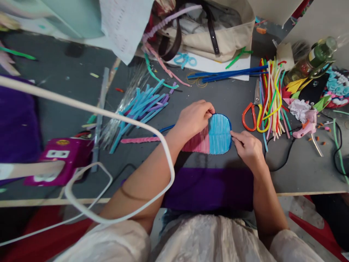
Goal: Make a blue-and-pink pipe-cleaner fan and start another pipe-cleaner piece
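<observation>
A flat piece made of pipe cleaners [219, 134], light blue at its rounded right end and pink on the left, lies on the table in front of me. A dark blue pipe cleaner [231, 125] runs along its rounded edge. My left hand [195, 115] lies over the pink part, fingertips pinched at the top edge near the blue part. On the right edge, my right hand [247, 145] pinches the dark blue pipe cleaner between thumb and finger. A pink strip [140, 139] extends out on the left, and my left forearm hides part of the piece.
Scissors [255, 109] and a bundle of coloured pipe cleaners [274, 98] lie to the right, near a pink glue gun [308, 123]. Blue pipe cleaners [144, 103] lie to the left. A white cable [120, 118] loops across the left foreground above a magenta power socket box [58, 160].
</observation>
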Demonstrator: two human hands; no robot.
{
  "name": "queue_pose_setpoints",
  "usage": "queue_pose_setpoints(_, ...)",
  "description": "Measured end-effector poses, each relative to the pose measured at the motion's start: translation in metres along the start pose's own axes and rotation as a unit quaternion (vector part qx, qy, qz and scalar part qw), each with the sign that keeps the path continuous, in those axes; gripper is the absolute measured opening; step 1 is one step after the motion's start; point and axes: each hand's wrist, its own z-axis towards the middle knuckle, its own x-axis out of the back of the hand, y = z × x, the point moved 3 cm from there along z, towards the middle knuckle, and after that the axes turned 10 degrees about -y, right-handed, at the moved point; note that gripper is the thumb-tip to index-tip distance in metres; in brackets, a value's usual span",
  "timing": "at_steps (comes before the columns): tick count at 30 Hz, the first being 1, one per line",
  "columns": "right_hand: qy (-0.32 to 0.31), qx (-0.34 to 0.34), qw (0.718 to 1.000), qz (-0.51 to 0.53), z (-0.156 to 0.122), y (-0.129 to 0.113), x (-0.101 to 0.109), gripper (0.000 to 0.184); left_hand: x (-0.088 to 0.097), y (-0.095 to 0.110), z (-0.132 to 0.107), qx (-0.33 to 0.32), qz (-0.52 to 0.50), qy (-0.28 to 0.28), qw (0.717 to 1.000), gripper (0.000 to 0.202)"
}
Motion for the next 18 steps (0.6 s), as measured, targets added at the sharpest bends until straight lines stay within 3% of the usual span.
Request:
queue_pose_setpoints(5, 0.002, 0.000, 1.000, -0.006, 0.000, 0.000, 0.000, 0.035, 0.002, 0.004, -0.004, 0.019, 0.060, 0.032, 0.998, 0.019)
queue_pose_setpoints(10, 0.002, -0.001, 1.000, -0.002, 0.000, -0.001, 0.001, 0.034, 0.000, 0.016, -0.005, 0.004, 0.118, 0.022, 0.993, 0.025)
queue_pose_setpoints(18, 0.001, -0.006, 1.000, -0.009, 0.000, -0.002, 0.001, 0.034, 0.010, 0.021, -0.012, 0.000, 0.117, 0.026, 0.993, 0.025)
